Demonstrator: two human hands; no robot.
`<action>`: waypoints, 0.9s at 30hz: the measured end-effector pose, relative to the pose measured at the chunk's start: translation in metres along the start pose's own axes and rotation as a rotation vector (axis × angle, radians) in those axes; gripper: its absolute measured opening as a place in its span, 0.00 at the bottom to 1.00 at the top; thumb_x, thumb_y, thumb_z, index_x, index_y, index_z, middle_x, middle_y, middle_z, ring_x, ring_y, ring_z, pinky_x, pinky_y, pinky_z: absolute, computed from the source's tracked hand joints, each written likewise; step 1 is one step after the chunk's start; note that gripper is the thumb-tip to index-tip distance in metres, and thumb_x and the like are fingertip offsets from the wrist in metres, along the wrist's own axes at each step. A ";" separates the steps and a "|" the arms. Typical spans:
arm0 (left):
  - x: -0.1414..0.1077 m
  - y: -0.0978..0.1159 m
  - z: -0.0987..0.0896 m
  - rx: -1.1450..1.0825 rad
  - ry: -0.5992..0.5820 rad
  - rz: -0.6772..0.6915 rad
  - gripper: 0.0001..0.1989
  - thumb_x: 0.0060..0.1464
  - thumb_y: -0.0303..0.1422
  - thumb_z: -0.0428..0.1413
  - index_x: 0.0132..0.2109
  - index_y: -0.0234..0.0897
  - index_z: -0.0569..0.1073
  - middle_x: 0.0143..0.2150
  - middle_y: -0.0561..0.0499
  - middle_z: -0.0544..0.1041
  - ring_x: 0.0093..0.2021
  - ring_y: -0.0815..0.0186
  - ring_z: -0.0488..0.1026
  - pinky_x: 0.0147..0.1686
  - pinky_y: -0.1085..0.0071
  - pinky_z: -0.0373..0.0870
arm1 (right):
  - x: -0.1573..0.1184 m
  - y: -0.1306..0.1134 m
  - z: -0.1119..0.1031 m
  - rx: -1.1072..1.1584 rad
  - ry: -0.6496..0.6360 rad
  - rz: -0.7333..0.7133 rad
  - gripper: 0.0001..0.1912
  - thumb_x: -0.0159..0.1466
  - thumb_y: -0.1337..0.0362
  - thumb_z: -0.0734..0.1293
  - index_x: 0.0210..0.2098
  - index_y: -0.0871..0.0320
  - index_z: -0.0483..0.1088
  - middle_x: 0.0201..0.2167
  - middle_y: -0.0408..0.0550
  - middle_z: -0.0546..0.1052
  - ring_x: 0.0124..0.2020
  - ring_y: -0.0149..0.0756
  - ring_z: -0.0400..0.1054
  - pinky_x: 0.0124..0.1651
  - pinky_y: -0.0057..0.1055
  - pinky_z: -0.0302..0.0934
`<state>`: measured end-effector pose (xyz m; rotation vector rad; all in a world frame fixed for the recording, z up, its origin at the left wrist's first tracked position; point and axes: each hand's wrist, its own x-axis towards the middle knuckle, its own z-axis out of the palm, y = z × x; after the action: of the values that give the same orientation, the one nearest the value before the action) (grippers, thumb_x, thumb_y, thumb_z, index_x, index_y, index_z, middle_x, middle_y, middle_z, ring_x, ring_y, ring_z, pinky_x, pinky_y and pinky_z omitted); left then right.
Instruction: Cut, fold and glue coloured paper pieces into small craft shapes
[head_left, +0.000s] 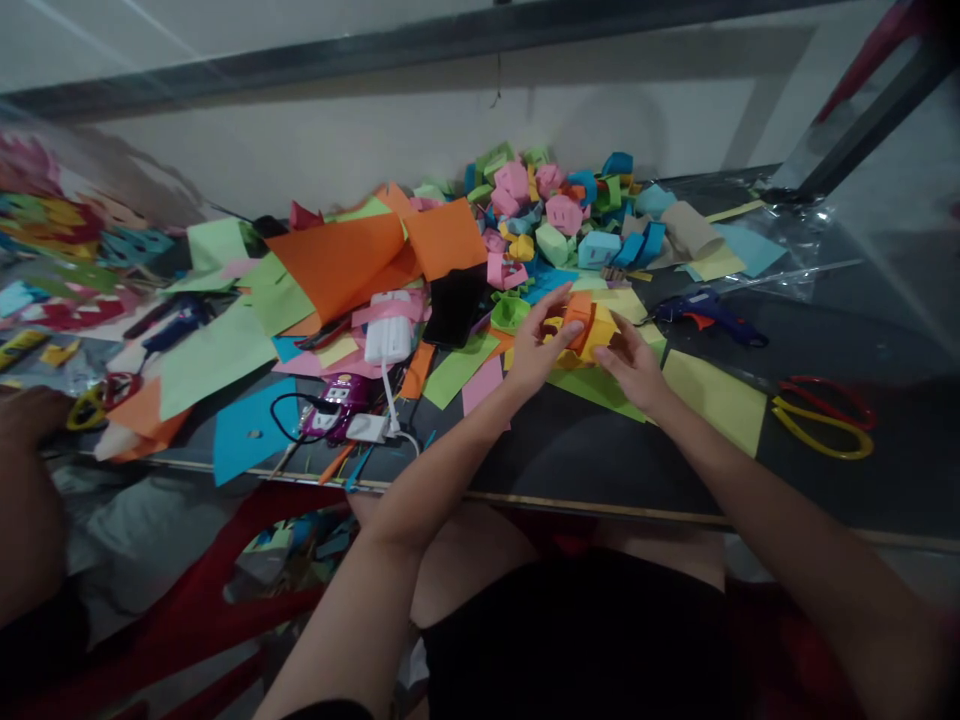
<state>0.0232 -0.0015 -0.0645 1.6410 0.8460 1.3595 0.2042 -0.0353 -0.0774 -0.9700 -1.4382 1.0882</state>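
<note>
An orange folded paper piece [579,312] is held by my left hand [541,345], whose thumb and fingers close on it. Against its right side is a yellow paper piece [602,325], gripped by my right hand [636,368]. The two pieces touch or overlap between my hands, above green and yellow sheets near the middle of the dark table [540,460]. A small green paper piece [510,314] lies just left of my left hand.
Folded pink, blue and green pieces [564,214] are heaped behind. A blue glue gun [709,312] and scissors [825,418] lie right. Orange sheets [341,262], a phone [454,306], a white charger [388,338] and a purple power strip [341,400] lie left. Another person's hand [34,412] is far left.
</note>
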 end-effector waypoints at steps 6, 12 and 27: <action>-0.009 0.004 -0.003 0.152 0.015 0.096 0.32 0.62 0.54 0.56 0.68 0.47 0.67 0.64 0.42 0.73 0.62 0.56 0.71 0.53 0.61 0.72 | 0.000 0.005 0.001 0.004 -0.031 -0.034 0.40 0.59 0.41 0.73 0.66 0.44 0.63 0.63 0.52 0.73 0.53 0.45 0.75 0.54 0.48 0.74; -0.009 0.009 -0.002 0.229 0.011 0.137 0.26 0.64 0.53 0.54 0.63 0.47 0.73 0.64 0.43 0.74 0.63 0.56 0.69 0.54 0.59 0.71 | -0.001 0.003 0.004 0.028 0.017 -0.027 0.42 0.56 0.40 0.75 0.64 0.46 0.64 0.63 0.54 0.72 0.55 0.47 0.73 0.53 0.47 0.75; -0.007 0.016 -0.007 0.197 -0.062 0.143 0.26 0.64 0.54 0.53 0.59 0.43 0.72 0.59 0.42 0.74 0.56 0.59 0.72 0.47 0.65 0.71 | 0.001 -0.003 0.007 -0.092 0.011 -0.137 0.52 0.59 0.35 0.70 0.75 0.39 0.46 0.67 0.52 0.68 0.59 0.47 0.72 0.55 0.47 0.74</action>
<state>0.0146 -0.0131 -0.0528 1.9170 0.8620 1.3488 0.1972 -0.0363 -0.0744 -0.9262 -1.5337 0.9218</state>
